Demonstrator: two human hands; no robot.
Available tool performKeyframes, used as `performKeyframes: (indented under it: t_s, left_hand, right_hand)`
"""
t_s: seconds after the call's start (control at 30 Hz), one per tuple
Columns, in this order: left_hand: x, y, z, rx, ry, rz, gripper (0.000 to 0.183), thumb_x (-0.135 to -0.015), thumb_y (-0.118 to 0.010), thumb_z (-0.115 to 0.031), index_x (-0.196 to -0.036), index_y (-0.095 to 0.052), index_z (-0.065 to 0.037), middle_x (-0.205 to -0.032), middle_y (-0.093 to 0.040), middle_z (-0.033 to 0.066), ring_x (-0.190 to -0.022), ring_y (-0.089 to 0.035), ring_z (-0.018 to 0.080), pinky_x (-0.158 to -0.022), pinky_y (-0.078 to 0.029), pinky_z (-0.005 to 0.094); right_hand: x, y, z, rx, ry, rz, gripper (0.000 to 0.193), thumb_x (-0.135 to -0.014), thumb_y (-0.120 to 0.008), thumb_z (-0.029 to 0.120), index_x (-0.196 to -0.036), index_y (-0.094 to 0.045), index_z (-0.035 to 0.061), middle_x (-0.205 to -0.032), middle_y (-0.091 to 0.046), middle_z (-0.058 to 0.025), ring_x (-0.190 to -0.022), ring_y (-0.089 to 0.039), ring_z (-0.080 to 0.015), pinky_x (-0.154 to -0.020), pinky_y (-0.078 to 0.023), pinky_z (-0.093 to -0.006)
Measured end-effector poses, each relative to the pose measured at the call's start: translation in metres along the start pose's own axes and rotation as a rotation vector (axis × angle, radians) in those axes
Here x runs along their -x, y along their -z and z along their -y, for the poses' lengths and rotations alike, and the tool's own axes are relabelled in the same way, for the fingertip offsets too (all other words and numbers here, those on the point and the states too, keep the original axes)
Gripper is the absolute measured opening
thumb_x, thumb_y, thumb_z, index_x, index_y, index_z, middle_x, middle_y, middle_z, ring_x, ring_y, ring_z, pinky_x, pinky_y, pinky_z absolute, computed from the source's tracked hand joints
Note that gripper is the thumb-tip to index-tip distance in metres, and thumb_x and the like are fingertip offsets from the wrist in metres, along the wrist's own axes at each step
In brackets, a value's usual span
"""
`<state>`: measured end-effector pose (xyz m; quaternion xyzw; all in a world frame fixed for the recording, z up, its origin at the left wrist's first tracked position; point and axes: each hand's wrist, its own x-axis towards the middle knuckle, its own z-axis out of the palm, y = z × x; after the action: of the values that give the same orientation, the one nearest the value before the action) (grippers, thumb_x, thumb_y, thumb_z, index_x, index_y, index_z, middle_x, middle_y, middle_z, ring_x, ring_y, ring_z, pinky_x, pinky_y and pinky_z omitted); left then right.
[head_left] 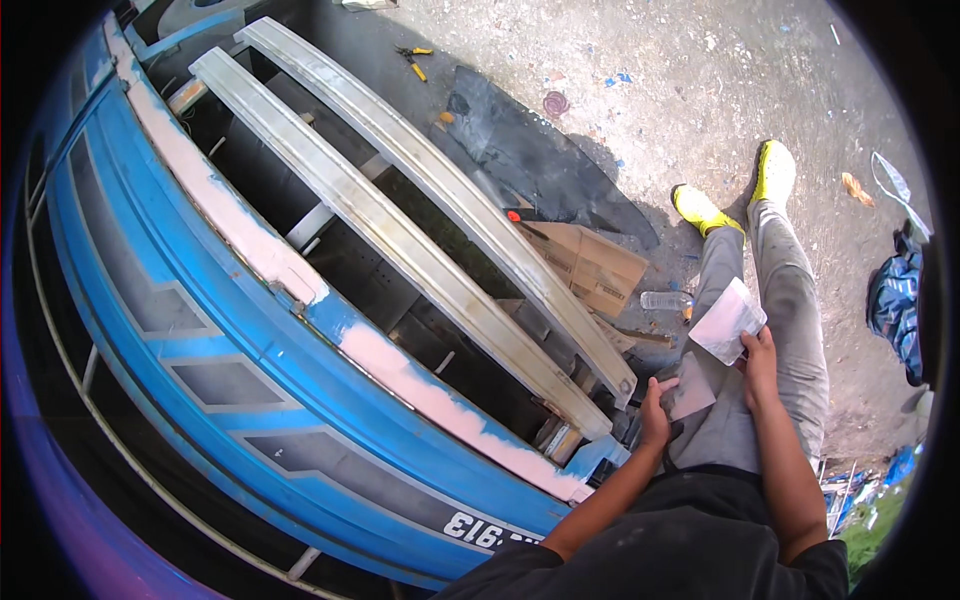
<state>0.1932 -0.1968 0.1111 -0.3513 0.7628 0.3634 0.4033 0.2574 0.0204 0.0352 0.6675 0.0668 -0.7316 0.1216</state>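
My right hand holds a thin pale pink-white sheet by its lower edge, with the thumb on top. Just left of it, my left hand grips a smaller flat greyish-pink piece that looks smeared. The two pieces are close together above my grey trousers. Some fingers of the left hand are hidden. To the left lies a blue vehicle panel with pink filler spread in patches along its upper edge.
Two long metal beams lie across the open frame. Beyond them are flattened cardboard, a dark sheet, yellow-handled pliers and a clear bottle. A blue bag sits at far right.
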Motion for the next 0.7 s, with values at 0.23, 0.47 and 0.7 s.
performKeyframes:
  t_s: [0.23, 0.47, 0.7]
  left_hand:
    - [0.02, -0.009, -0.035, 0.007, -0.111, 0.008, 0.056, -0.108, -0.034, -0.038, -0.11, -0.071, 0.004, -0.108, -0.069, 0.0115, -0.103, -0.06, 0.0184, -0.098, -0.042, 0.0304]
    - [0.055, -0.013, -0.13, -0.092, -0.469, 0.128, 0.023, -0.098, -0.057, -0.01, -0.115, -0.066, 0.003, -0.107, -0.068, 0.0059, -0.1, -0.059, 0.0114, -0.092, -0.044, 0.0257]
    - [0.116, 0.003, -0.246, -0.273, -0.715, 0.372, 0.023, -0.098, -0.055, -0.007, -0.118, -0.063, 0.0, -0.108, -0.064, 0.0035, -0.095, -0.055, 0.0085, -0.086, -0.041, 0.0212]
  right_hand:
    - [0.016, 0.007, 0.021, -0.029, 0.094, -0.004, 0.03, -0.093, -0.056, 0.015, -0.123, -0.052, 0.0109, -0.108, -0.062, -0.0013, -0.09, -0.062, -0.0118, -0.072, -0.052, -0.0278]
    - [0.094, -0.006, 0.101, -0.122, 0.383, 0.117, 0.03, -0.093, -0.057, 0.013, -0.123, -0.053, 0.0085, -0.106, -0.064, -0.0031, -0.089, -0.063, -0.0119, -0.077, -0.052, -0.0295]
    - [0.229, -0.045, 0.157, -0.293, 0.676, 0.366, 0.018, -0.095, -0.057, 0.014, -0.113, -0.056, 0.0108, -0.099, -0.066, 0.0003, -0.081, -0.065, -0.01, -0.072, -0.054, -0.0271]
